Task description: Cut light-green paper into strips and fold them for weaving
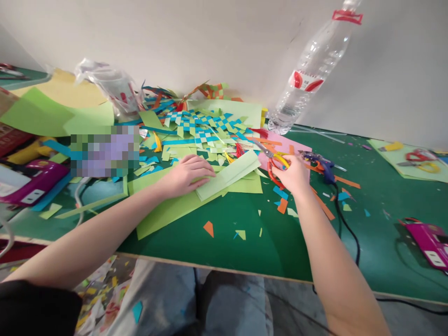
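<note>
My left hand [191, 175] lies over the near end of a folded strip of pale green paper [233, 173], its fingers stretched out and fairly flat. Beneath that strip are larger sheets of light green paper [157, 219] on the table. My right hand [292, 173] is wrapped round the handles of a pair of scissors [276, 158], one handle yellow and the other red-orange. The scissor blades point up and left, close to the strip's far end. Whether the blades touch the paper I cannot tell.
Woven blue-and-green paper pieces [196, 125] and scraps pile up behind. A clear bottle [308, 70] leans at the wall. Right of my hand lies a blue glue gun [325, 170] with a black cord. Magenta devices [42, 179] sit at both sides; more scissors [422, 161] lie far right.
</note>
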### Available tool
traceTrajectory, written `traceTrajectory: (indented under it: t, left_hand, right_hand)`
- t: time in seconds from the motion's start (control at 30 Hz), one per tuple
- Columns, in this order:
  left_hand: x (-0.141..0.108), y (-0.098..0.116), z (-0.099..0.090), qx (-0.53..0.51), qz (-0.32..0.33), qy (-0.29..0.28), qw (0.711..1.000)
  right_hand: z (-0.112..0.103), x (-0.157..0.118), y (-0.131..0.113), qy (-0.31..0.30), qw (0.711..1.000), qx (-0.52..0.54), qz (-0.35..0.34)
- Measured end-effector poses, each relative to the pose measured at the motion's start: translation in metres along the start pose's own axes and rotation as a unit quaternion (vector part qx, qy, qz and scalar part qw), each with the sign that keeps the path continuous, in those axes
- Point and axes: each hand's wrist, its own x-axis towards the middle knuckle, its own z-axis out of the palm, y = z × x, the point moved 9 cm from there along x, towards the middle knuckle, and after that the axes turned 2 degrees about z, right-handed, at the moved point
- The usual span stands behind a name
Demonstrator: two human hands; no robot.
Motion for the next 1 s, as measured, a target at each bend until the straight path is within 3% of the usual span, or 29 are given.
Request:
traceTrajectory:
  t: [0.2,0.4,0.47,0.57,0.77,0.87,1.0]
  left_hand:
    - [-0.001,0.009,0.015,0.001,0.018,-0.069,0.997]
    - [-0.001,0.011,0.018,-0.015,0.021,-0.086,0.996]
    - [-0.001,0.011,0.018,-0.02,0.019,-0.082,0.996]
    - [-0.001,0.01,0.016,-0.032,0.022,-0.07,0.997]
    - [-0.002,0.009,0.016,-0.06,0.029,-0.062,0.996]
    - [-0.002,0.009,0.014,-0.078,0.033,-0.053,0.995]
    - [0.0,0.014,0.01,-0.099,0.04,-0.042,0.993]
  right_hand:
    - [0.009,0.001,0.005,-0.003,0.998,-0.052,-0.034]
    - [0.009,0.001,0.009,0.018,0.997,-0.056,-0.042]
    - [0.001,-0.003,-0.004,0.045,0.994,-0.056,-0.081]
    - [-0.009,-0.018,-0.04,0.061,0.976,-0.034,-0.206]
    - [0.013,-0.051,-0.083,-0.055,0.922,-0.077,-0.375]
    - [0.027,-0.061,-0.085,-0.101,0.899,-0.107,-0.412]
    - [0.033,-0.063,-0.084,-0.103,0.89,-0.124,-0.426]
